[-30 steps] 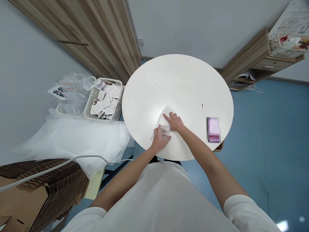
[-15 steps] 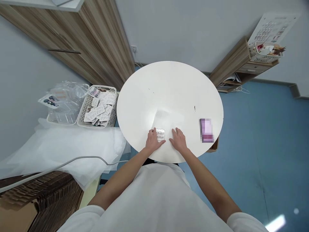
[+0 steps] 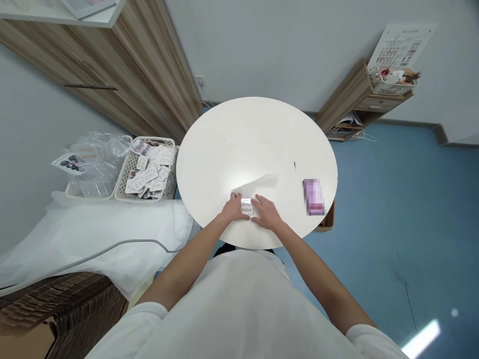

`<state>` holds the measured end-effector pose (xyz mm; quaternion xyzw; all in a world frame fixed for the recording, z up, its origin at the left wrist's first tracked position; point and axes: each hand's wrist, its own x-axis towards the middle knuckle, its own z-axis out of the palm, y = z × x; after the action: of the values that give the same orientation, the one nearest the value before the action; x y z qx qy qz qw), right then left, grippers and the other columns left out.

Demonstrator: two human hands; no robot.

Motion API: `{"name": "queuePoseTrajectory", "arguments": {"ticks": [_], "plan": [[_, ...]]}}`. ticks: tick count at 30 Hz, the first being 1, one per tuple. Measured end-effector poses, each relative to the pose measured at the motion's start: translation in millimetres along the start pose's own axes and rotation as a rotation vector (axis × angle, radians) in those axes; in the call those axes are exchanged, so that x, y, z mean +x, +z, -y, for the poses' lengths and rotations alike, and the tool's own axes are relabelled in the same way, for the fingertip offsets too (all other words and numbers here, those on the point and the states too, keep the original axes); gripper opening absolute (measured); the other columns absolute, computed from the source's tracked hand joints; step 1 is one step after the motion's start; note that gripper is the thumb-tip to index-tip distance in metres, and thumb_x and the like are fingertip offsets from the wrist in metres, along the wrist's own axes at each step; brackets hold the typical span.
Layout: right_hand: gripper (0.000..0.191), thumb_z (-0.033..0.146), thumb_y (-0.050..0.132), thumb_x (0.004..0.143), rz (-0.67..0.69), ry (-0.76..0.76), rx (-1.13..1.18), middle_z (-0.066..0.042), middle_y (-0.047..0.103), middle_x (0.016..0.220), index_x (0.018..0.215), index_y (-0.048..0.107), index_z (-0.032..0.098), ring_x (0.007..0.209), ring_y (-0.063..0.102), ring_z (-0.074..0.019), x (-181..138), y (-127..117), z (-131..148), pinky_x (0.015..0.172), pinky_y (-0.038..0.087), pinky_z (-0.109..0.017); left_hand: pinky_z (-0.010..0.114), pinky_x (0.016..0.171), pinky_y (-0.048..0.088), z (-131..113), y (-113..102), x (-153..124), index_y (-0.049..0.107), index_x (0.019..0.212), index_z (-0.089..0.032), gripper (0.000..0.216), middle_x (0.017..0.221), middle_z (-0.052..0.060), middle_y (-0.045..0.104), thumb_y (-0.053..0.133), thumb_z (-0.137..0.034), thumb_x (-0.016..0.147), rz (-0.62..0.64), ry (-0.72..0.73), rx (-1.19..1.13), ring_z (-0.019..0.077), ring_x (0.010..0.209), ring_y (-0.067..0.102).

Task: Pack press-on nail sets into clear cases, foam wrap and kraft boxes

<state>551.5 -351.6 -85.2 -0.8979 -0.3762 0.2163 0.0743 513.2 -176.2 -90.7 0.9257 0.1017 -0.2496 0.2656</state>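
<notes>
A small clear plastic case (image 3: 246, 205) lies on a thin white sheet (image 3: 258, 185) at the near edge of the round white table (image 3: 254, 134). My left hand (image 3: 232, 210) grips the case from its left side. My right hand (image 3: 264, 213) touches the case's right side, its fingers curled against it and resting on the sheet.
A pink box (image 3: 313, 196) lies on the table's right side. Left of the table stand a white basket of printed cards (image 3: 147, 169) and a bin of clear plastic cases (image 3: 92, 164). White wrapping sheets (image 3: 93, 229) and stacked cardboard (image 3: 56, 299) lie at near left.
My right hand drew back from the sheet's far part, then came in against the case's right side. The left hand kept hold of the case. The sheet's corner now lies folded up.
</notes>
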Motion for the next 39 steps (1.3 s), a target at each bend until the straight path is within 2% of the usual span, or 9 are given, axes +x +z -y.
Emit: {"name": "queuePoseTrajectory", "arguments": {"ticks": [2,5,8,11,19,23,27,30,39], "plan": [[0.064,0.039,0.06,0.069,0.028,-0.108,0.024,-0.009,0.022,0.141,0.125,0.033,0.023,0.128,0.02,-0.0253,4,4,10,0.097,0.026,-0.038,0.028,0.066,0.044,7,-10,5,0.045,0.111,-0.016,0.071,0.108,0.012,0.048,0.07,-0.043,0.05,0.074,0.043,-0.001,0.0241,0.087,0.056],[0.048,0.024,0.059,0.069,0.003,-0.088,0.042,-0.01,0.028,0.138,0.114,0.041,0.022,0.121,0.033,-0.026,15,10,16,0.09,0.033,-0.039,0.027,0.064,0.043,17,-25,16,0.051,0.105,-0.017,0.043,0.094,0.007,0.055,0.057,-0.035,0.066,0.094,0.043,0.043,0.0211,0.082,0.056],[0.037,0.017,0.054,0.071,0.006,-0.058,0.071,-0.01,0.033,0.135,0.106,0.044,0.021,0.103,0.049,-0.0246,22,12,14,0.078,0.041,-0.037,0.03,0.067,0.041,22,-34,25,0.039,0.121,-0.019,0.047,0.104,0.009,0.05,0.045,-0.031,0.076,-0.024,0.041,0.11,0.0223,0.088,0.053],[0.032,0.017,0.056,0.068,-0.016,-0.107,0.101,-0.011,0.041,0.126,0.098,0.046,0.02,0.098,0.05,-0.0251,20,11,7,0.077,0.042,-0.037,0.033,0.072,0.039,24,-32,32,0.025,0.13,-0.025,0.054,0.112,0.011,0.043,0.042,-0.035,0.08,-0.124,0.083,0.237,0.0259,0.099,0.046],[0.032,0.02,0.059,0.067,-0.132,-0.121,0.152,-0.012,0.042,0.122,0.097,0.048,0.018,0.108,0.042,-0.0257,-13,20,-6,0.085,0.04,-0.04,0.038,0.077,0.035,33,-16,35,0.027,0.129,-0.021,0.055,0.113,0.014,0.043,0.043,-0.04,0.08,-0.236,0.125,0.301,0.0295,0.1,0.044],[0.036,0.025,0.061,0.068,-0.134,-0.112,0.1,-0.014,0.037,0.128,0.101,0.049,0.018,0.118,0.035,-0.0281,-18,22,-7,0.091,0.036,-0.043,0.04,0.085,0.032,35,-15,25,0.034,0.126,-0.019,0.047,0.119,0.014,0.042,0.042,-0.028,0.081,-0.348,0.303,0.302,0.0288,0.107,0.04],[0.041,0.032,0.058,0.072,-0.169,-0.194,0.033,-0.014,0.031,0.135,0.109,0.047,0.019,0.125,0.025,-0.0297,-28,22,-4,0.094,0.031,-0.045,0.04,0.094,0.025,39,-10,4,0.046,0.117,-0.022,0.041,0.121,0.01,0.044,0.038,-0.012,0.079,-0.215,0.678,0.355,0.0241,0.114,0.036],[0.042,0.037,0.059,0.072,-0.172,-0.23,-0.013,-0.015,0.035,0.132,0.108,0.048,0.019,0.124,0.027,-0.0305,-32,29,-3,0.092,0.031,-0.046,0.038,0.096,0.025,43,-1,-10,0.042,0.122,-0.022,0.045,0.127,0.01,0.041,0.045,-0.021,0.076,-0.068,0.847,0.337,0.0241,0.117,0.034],[0.026,0.025,0.043,0.08,-0.204,-0.286,-0.167,-0.015,0.047,0.12,0.103,0.052,0.016,0.115,0.038,-0.0293,-11,35,-6,0.082,0.044,-0.041,0.039,0.089,0.03,29,5,-9,0.023,0.132,-0.02,0.1,0.13,0.014,0.036,0.064,-0.059,0.051,0.011,0.706,0.295,0.0316,0.113,0.036]]}}
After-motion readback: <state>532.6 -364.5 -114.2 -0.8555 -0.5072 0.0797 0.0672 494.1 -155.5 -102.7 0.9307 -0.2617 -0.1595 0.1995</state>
